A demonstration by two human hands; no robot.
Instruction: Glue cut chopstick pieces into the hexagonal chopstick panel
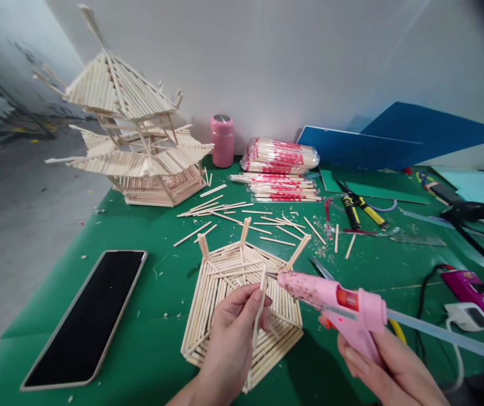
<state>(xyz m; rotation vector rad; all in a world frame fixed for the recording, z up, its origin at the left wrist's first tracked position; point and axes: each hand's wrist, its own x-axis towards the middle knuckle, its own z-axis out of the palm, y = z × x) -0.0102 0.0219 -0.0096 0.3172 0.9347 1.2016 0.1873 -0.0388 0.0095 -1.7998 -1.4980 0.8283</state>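
Observation:
Between the thumb and fingers of my left hand (236, 327) is a wooden stick (260, 299), held slanting upright. My right hand (388, 361) grips a pink hot glue gun (330, 299) by its handle, with a clear glue stick (449, 332) coming out of its back. The gun's metal nozzle points left and meets, or nearly meets, the upper part of the stick. Below my left hand lies a hexagonal panel of wooden sticks (208, 304). Short stick posts (245, 231) rise from its far corners; my hand hides part of its middle.
A stick-built pagoda (140, 163) stands back left, near a pink flask (222, 141). Packs of chopsticks (282, 158), loose sticks (216, 208) and yellow-black pliers (358, 208) lie behind the panel. A phone (87, 316) is at left; a purple power strip (470, 293) with cords is at right.

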